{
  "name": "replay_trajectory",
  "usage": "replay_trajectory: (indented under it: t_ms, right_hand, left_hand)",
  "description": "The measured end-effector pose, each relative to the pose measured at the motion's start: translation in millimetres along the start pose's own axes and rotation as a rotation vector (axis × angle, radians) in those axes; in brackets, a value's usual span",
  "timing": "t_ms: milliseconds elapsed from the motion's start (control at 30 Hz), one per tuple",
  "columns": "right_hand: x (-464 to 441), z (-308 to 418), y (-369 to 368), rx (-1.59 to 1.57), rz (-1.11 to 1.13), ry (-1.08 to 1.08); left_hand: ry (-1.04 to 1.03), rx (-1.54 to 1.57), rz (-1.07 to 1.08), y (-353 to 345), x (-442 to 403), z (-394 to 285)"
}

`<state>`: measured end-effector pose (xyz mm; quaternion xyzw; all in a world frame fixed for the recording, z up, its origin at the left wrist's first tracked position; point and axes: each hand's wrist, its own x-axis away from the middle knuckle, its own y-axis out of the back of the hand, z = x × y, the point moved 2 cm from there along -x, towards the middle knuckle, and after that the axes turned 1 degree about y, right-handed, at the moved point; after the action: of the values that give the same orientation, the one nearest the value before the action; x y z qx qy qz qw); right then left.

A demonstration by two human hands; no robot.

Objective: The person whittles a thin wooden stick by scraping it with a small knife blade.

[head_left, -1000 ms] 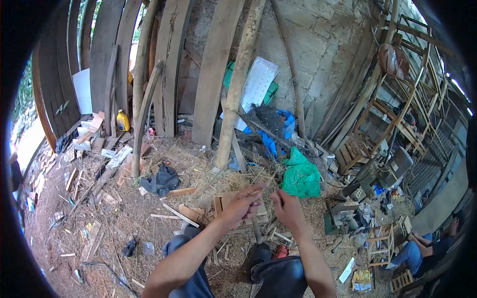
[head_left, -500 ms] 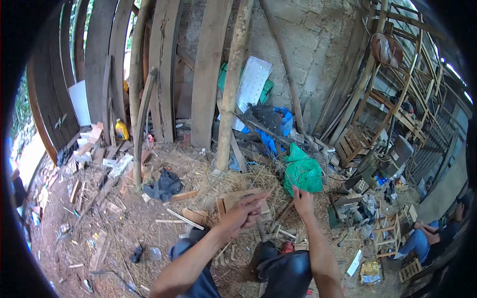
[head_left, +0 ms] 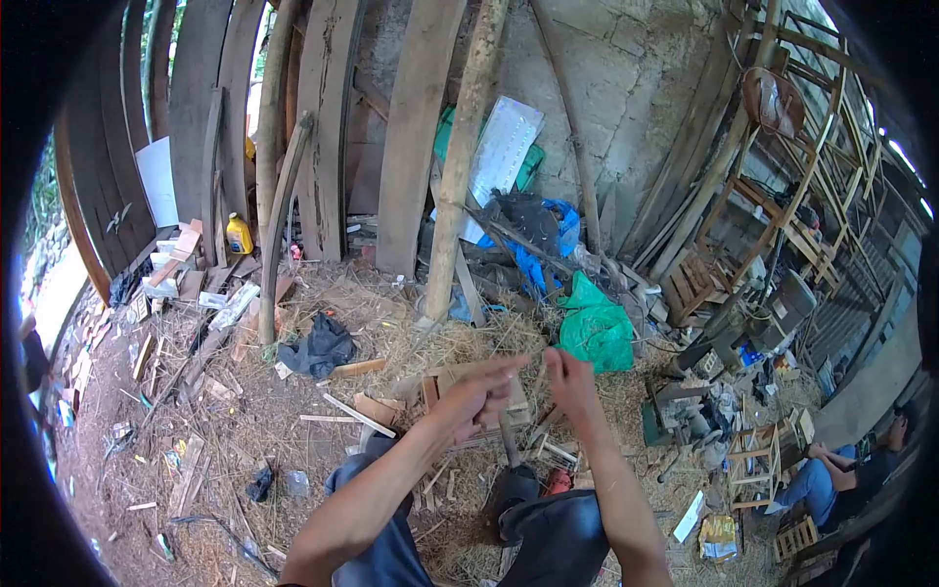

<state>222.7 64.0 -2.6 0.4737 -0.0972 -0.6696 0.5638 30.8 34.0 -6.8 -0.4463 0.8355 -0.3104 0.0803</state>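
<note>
My left hand (head_left: 471,399) is at the centre, its index finger stretched to the right and its other fingers loosely curled. Close by on the right, my right hand (head_left: 575,384) is closed, thumb and fingers pinched at the top. The fingertips of both hands nearly meet; anything between them is too thin or small to make out. Beneath my left hand lies a piece of cardboard and wood (head_left: 509,403) on straw. A green plastic bag (head_left: 597,328) rests just beyond my right hand.
An upright pole (head_left: 455,196) and planks (head_left: 411,147) stand ahead. A black cloth or bag (head_left: 318,347) and wood scraps lie left. Chair frames (head_left: 753,465) and clutter are on the right, where another person (head_left: 831,479) sits. A yellow bottle (head_left: 239,235) stands back left.
My hands separated, with the right hand lower, then came back close together. My left index finger is now stretched out. The view has shifted slightly.
</note>
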Motion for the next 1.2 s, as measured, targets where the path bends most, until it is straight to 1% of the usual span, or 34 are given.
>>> replay_trajectory:
  t_ms: [33, 100, 133, 200, 233, 300, 333, 400, 433, 500, 600, 633, 667, 700, 733, 800, 833, 900, 933, 1000, 1033, 1100, 1133, 1200]
  right_hand:
    - [-0.6, -19.0, 3.9, -0.002, -0.005, 0.008]
    - [10.5, -65.5, 6.3, 0.110, -0.014, -0.181]
    - [14.1, -69.9, 3.3, 0.105, -0.027, -0.182]
    - [17.9, -68.7, 4.9, 0.045, -0.110, -0.158]
    - [17.6, -62.7, 4.8, 0.054, -0.090, -0.151]
    - [13.8, -33.9, -1.1, 0.013, -0.114, 0.044]
    - [13.1, -14.7, -2.9, 0.015, -0.112, 0.047]
    - [15.8, 21.9, -7.4, 0.030, -0.036, 0.258]
    - [13.0, 21.1, -7.7, 0.026, -0.038, 0.245]
    - [8.1, 13.2, -10.5, -0.017, 0.061, 0.107]
    - [6.7, -17.7, -16.5, -0.011, -0.008, 0.094]
    - [8.5, -41.4, -16.0, -0.011, -0.012, 0.098]
    - [10.3, -74.1, -10.2, 0.060, -0.070, -0.003]
    - [10.9, -82.6, -4.5, 0.126, -0.129, -0.112]
    - [13.1, -87.6, -5.3, 0.121, -0.143, -0.117]
    - [20.2, -94.5, -3.4, -0.020, -0.095, -0.287]
    - [18.1, -76.0, 2.1, -0.013, -0.081, -0.284]
    - [8.1, -30.9, 5.4, -0.024, -0.010, -0.147]
    - [9.8, -12.8, 5.6, -0.022, -0.007, -0.148]
    - [13.7, 15.4, -0.1, -0.025, 0.129, 0.060]
    - [11.8, 13.2, -1.7, -0.031, 0.130, 0.053]
    - [7.8, -0.8, -3.9, 0.015, 0.147, -0.003]
    - [8.3, -17.3, -4.5, 0.012, 0.146, -0.008]
    - [2.1, -64.1, 1.3, 0.172, 0.085, -0.235]
  left_hand:
    - [-0.008, -0.005, 0.000, -2.8, 3.6, 0.4]
    - [-0.053, 0.123, 0.110, -7.9, 9.9, 4.9]
    - [-0.052, 0.110, 0.114, -1.9, 4.8, 1.4]
    - [-0.056, 0.201, -0.084, 15.9, -5.6, -0.2]
    - [-0.061, 0.222, -0.088, 18.3, -6.7, 0.7]
    - [-0.034, 0.238, -0.038, 19.6, -11.6, -2.8]
    - [-0.037, 0.241, -0.037, 16.7, -12.1, -2.6]
    - [0.040, 0.215, 0.015, 7.6, -10.2, 1.4]
    - [0.053, 0.212, 0.012, 8.6, -11.8, 4.5]
    - [0.016, 0.170, -0.095, 12.8, -15.3, 7.3]
    - [0.032, 0.076, -0.086, 10.1, -10.2, 2.3]
    - [0.028, 0.072, -0.085, 7.4, -3.3, 1.5]
    - [0.033, 0.040, 0.031, 0.5, 4.7, -0.6]
    - [0.046, 0.005, 0.143, -2.6, 8.8, -3.0]
    - [0.052, -0.009, 0.147, 0.6, 4.6, -4.3]
    - [-0.026, -0.109, -0.097, 12.9, -5.9, 1.1]
    - [-0.027, -0.095, -0.101, 11.6, -5.8, 2.8]
    - [-0.062, -0.186, -0.162, 8.7, -8.8, -1.2]
    - [-0.060, -0.184, -0.163, 7.9, -11.5, 2.4]
    - [-0.056, -0.241, -0.175, 7.6, -16.4, 10.3]
    - [-0.048, -0.244, -0.178, 6.5, -15.0, 10.8]
    - [-0.144, -0.336, -0.162, 0.7, -8.2, 7.9]
    - [-0.138, -0.338, -0.163, -3.0, -2.9, 7.4]
    - [-0.218, -0.496, -0.061, -12.2, 4.2, 0.9]
